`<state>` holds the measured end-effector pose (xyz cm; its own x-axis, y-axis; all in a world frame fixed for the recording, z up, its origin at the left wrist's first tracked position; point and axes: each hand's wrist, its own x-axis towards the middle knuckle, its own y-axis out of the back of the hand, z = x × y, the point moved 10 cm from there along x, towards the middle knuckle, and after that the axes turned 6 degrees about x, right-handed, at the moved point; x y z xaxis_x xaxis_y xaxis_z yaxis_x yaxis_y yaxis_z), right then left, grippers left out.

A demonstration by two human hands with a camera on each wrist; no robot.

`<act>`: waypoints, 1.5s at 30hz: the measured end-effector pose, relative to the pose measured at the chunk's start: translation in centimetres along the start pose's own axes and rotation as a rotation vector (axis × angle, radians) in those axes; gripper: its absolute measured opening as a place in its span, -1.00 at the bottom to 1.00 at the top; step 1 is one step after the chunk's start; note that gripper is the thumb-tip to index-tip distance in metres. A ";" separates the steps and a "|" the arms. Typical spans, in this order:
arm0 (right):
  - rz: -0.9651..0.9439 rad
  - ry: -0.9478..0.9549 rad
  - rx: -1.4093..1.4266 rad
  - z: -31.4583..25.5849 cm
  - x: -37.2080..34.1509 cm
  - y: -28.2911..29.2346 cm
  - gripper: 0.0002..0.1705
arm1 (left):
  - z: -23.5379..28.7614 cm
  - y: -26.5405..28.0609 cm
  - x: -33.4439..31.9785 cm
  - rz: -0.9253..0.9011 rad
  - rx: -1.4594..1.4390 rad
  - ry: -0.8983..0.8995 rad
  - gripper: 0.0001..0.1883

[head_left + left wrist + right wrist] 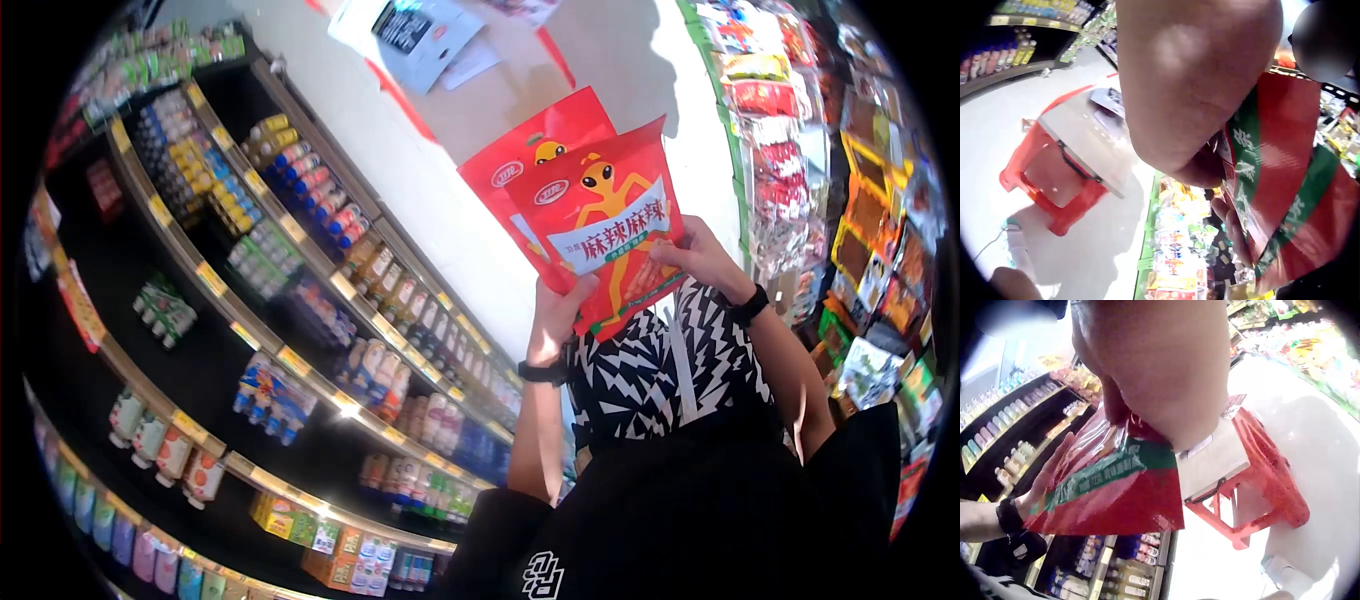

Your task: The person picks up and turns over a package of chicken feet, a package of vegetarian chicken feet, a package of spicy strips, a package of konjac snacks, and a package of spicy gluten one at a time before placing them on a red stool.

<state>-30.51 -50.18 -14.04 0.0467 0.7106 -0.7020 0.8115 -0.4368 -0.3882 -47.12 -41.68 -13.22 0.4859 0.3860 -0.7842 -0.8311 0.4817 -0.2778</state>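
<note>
Two red snack packets overlap in front of the body in the head view. The front packet [610, 225] shows a yellow cartoon figure and a white label; the rear packet [540, 135] shows above and left of it. My left hand [560, 315] grips the lower left edge, thumb on the front. My right hand [705, 258] pinches the right edge. The left wrist view shows a packet's red and green back [1291, 175] beside the left hand [1200, 81]. In the right wrist view the right hand [1154, 375] holds a red packet [1116, 506].
Shelves of bottles and cartons [290, 360] stand at the left. Hanging snack packets [775, 150] line the right. A red stool [1054, 181] bears a board [1091, 137] on the pale floor, with a grey packet [410, 40] lying beyond the hands.
</note>
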 end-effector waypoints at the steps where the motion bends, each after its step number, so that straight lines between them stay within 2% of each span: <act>1: 0.002 0.027 0.050 0.0 -1.7 0.5 -0.62 | -0.1 -1.0 -0.6 0.006 0.043 -0.009 -0.56; 3: 0.031 0.142 0.162 -0.2 -5.6 1.9 -0.63 | -0.2 -3.7 -1.6 -0.022 0.122 -0.048 -0.53; 4: 0.050 0.197 0.200 0.6 -7.4 5.4 -0.64 | -1.4 -7.3 -1.2 -0.043 0.174 -0.063 -0.53; 8: 0.157 0.366 0.321 2.0 -17.1 8.4 -0.62 | -2.1 -14.8 -5.8 -0.220 0.407 -0.125 -0.52; 10: 0.221 0.449 0.357 2.8 -22.7 9.3 -0.59 | -2.4 -19.0 -9.0 -0.330 0.551 -0.211 -0.51; 12: 0.301 0.406 0.411 4.7 -27.1 11.0 -0.65 | -3.7 -22.8 -10.6 -0.429 0.674 -0.261 -0.51; 13: 0.344 0.454 0.426 5.7 -29.4 11.1 -0.65 | -4.6 -23.3 -11.2 -0.448 0.667 -0.335 -0.50; 14: 0.393 0.586 0.417 6.4 -31.7 11.4 -0.65 | -5.4 -23.7 -11.6 -0.468 0.653 -0.410 -0.50; 15: 0.443 0.714 0.402 7.0 -34.4 11.9 -0.65 | -6.5 -24.1 -11.8 -0.543 0.692 -0.468 -0.62; 16: 0.480 0.592 0.370 9.3 -36.4 12.0 -0.64 | -6.7 -25.7 -12.9 -0.599 0.713 -0.475 -0.62; 18: 0.513 0.884 0.645 13.3 -41.0 12.3 -0.57 | -9.6 -26.7 -13.8 -0.553 0.764 -0.084 -0.70; 19: 0.571 0.920 1.045 13.9 -44.0 11.0 -0.47 | -9.0 -30.4 -16.9 -0.606 0.719 -0.100 -0.67; 20: 0.360 1.051 0.936 16.8 -44.6 11.0 -0.37 | -8.9 -32.9 -18.8 -0.651 0.748 -0.097 -0.67; 22: 0.169 1.224 1.205 16.2 -47.7 9.0 -0.31 | -8.4 -37.4 -22.6 -0.899 0.872 -0.210 -0.63; 23: 0.247 1.371 1.185 14.9 -49.6 8.3 -0.27 | -9.0 -38.0 -23.2 -1.033 0.841 -0.205 -0.63; 24: 0.283 1.414 1.190 16.2 -50.0 7.9 -0.27 | -9.6 -38.7 -24.3 -1.079 0.866 -0.192 -0.63; 26: 0.262 1.531 1.178 18.6 -50.4 6.6 -0.24 | -10.3 -39.1 -25.0 -0.966 0.711 -0.028 -0.61; 27: 0.298 1.610 1.159 18.4 -51.5 5.8 -0.22 | -10.3 -39.8 -26.3 -1.052 0.732 -0.002 -0.55; 28: 0.370 1.577 1.205 18.4 -51.7 5.0 -0.25 | -10.7 -39.9 -26.7 -1.096 0.757 0.020 -0.55; 30: 0.646 1.403 1.198 21.8 -51.1 2.9 -0.30 | -11.4 -40.9 -25.7 -1.207 1.139 -0.294 -0.50; 31: 0.854 1.284 1.221 21.3 -51.7 1.9 -0.32 | -12.2 -40.8 -26.3 -1.326 1.162 -0.252 -0.48; 32: 0.886 1.325 1.216 21.4 -51.2 1.4 -0.32 | -12.9 -41.3 -27.9 -1.418 1.145 -0.249 -0.45; 33: 1.054 1.229 1.171 21.7 -51.3 0.7 -0.32 | -14.7 -40.1 -26.7 -1.522 1.190 -0.163 -0.43; 34: 1.176 1.179 0.974 20.7 -52.2 0.1 -0.35 | -14.5 -42.1 -31.0 -1.700 1.038 -0.344 -0.46; 36: 1.146 1.134 1.021 21.3 -51.7 -0.6 -0.39 | -16.8 -41.4 -31.0 -1.769 1.199 -0.157 -0.52; 40: 1.274 1.251 1.018 20.3 -54.0 -1.3 -0.42 | -16.6 -42.3 -34.1 -1.789 1.265 -0.164 -0.59; 45: 1.366 1.364 0.952 18.6 -57.2 0.3 -0.40 | -16.8 -42.8 -33.1 -1.716 1.158 -0.101 -0.60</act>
<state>-43.73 -101.20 14.89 0.8262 -0.5443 -0.1454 -0.5240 -0.6473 -0.5535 -32.18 -88.30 15.36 0.4541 -0.8815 -0.1293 0.8785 0.4672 -0.0998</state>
